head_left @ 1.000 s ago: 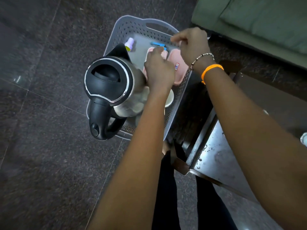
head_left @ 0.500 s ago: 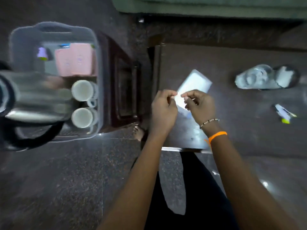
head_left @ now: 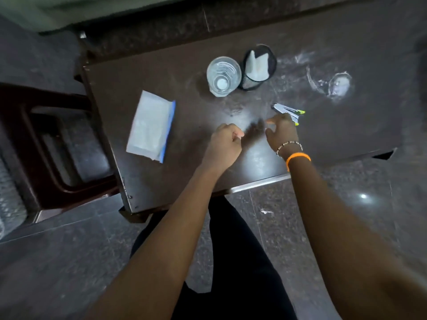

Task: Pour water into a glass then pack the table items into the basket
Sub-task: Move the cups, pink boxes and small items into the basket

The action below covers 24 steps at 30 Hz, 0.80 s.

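On the dark table (head_left: 184,176) lie a white packet with a blue edge (head_left: 150,125) at the left, a clear glass (head_left: 223,76) with water at the back, a black mesh holder (head_left: 258,66) with white paper beside it, and a silver stapler with yellow trim (head_left: 287,110). My left hand (head_left: 225,146) hovers over the table's middle as a fist with nothing in it. My right hand (head_left: 280,130) has its fingers apart, just short of the stapler. A grey corner of the basket (head_left: 9,199) shows blurred at the left edge.
A dark red stool (head_left: 53,144) stands left of the table, under the basket. White smears and a wet ring (head_left: 339,85) mark the table's right part. Dark tiled floor (head_left: 69,262) lies in front, and my legs are under the near table edge.
My view has swung right from the basket with the kettle to the table. Both hands left the basket and came over the table; the right hand has moved toward the stapler.
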Available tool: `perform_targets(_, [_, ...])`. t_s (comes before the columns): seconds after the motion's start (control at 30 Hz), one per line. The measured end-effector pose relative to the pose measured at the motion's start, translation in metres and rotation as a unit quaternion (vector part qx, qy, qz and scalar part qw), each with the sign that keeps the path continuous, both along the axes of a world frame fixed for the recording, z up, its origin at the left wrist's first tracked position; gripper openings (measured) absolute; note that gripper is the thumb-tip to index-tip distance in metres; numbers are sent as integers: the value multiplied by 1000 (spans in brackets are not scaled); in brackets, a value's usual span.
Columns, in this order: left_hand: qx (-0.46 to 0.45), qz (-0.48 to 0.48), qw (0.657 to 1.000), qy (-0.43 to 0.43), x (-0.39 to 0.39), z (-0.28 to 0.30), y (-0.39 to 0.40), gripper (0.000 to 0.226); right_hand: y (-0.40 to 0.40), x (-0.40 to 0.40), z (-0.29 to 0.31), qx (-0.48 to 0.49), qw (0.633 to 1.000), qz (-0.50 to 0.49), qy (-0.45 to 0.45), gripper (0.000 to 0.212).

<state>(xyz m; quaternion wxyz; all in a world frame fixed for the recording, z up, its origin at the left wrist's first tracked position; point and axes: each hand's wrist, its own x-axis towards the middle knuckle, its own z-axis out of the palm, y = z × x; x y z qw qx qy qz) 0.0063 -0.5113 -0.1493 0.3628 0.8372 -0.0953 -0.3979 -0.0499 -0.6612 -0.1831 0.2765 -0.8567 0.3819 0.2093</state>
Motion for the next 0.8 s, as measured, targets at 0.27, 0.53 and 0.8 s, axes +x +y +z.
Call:
perform_targets(0.27, [35,-69,997,0,-8,-22,-32,29,-53,11,-48,-82,969,187,142,55])
perform_targets(0.53, [37,-16,999,24,3,-25,-18,27,-43,18,-52,-35,975,191,109,44])
perform_targets(0.8, [24,170,985,1,27,-15,48,27,72,38,-7,288,939,-97,-158,26])
